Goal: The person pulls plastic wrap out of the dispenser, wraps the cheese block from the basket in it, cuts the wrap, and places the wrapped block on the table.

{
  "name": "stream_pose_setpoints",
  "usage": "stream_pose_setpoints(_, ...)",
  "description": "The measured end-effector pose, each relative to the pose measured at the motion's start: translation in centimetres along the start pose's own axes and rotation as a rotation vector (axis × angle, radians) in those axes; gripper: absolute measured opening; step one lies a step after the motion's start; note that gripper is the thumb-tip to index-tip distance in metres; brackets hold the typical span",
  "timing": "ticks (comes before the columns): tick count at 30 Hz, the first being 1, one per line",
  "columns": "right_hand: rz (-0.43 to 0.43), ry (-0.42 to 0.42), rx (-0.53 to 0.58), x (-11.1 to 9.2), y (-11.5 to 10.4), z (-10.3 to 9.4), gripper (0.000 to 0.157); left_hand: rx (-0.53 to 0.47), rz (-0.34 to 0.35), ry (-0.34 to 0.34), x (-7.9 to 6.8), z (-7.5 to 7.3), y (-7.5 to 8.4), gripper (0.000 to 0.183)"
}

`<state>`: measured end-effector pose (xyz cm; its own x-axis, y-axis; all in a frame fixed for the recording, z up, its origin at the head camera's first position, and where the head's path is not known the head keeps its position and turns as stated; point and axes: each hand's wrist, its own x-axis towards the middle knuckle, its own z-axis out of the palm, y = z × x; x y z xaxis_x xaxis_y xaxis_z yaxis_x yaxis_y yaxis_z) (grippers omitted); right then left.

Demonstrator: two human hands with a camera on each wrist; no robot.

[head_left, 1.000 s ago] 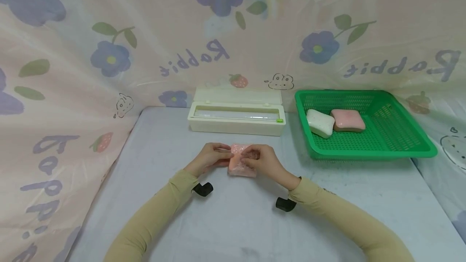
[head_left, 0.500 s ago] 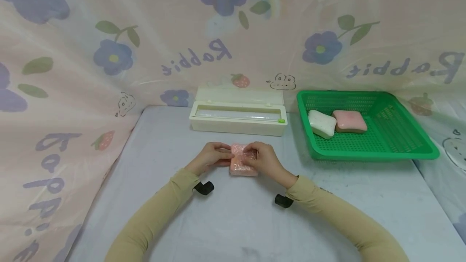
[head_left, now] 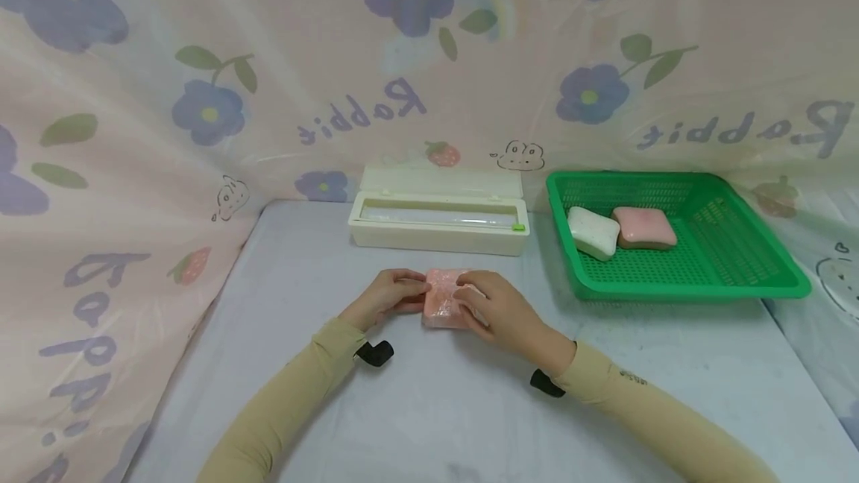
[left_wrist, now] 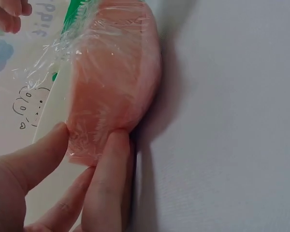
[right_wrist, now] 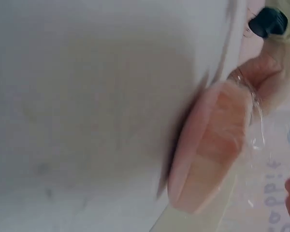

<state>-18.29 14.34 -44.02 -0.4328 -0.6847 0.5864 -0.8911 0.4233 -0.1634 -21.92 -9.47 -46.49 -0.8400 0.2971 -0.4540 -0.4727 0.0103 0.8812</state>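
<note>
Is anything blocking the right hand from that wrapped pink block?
Nothing solid visible: only loose clear film sticks up from the pink block toward the right hand. The white box and green basket stand farther back, not between them.

Head view above pink bar (head_left: 441, 305), wrists' close

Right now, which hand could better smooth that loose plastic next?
Probably the right hand: its fingers look free, apart from the pink bar and near the loose plastic, while the left hand holds the bar.
</note>
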Motion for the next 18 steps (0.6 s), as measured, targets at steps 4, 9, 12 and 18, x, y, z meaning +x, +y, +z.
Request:
stream_pose_setpoints(4, -0.146, -0.157, -0.04, -0.4, -0.4, 0.4, 0.058, -0.012, 0.009, 0.008, 0.0, -0.1, 0.0, 0.031)
stream_pose_setpoints(9, -0.056, -0.379, -0.039, -0.9, -0.6, 1.5, 0.078, -0.014, 0.017, 0.011, 0.0, -0.2, 0.0, 0.029)
stream_pose_setpoints(12, 0.002, -0.433, -0.043, -1.1, -0.6, 2.1, 0.083, -0.008, 0.021, 0.013, 0.1, -0.1, 0.1, 0.032)
stream_pose_setpoints(18, 0.047, -0.472, -0.057, -0.9, -0.4, 3.0, 0.092, -0.03, 0.012, 0.029, 0.3, 0.0, 0.0, 0.034)
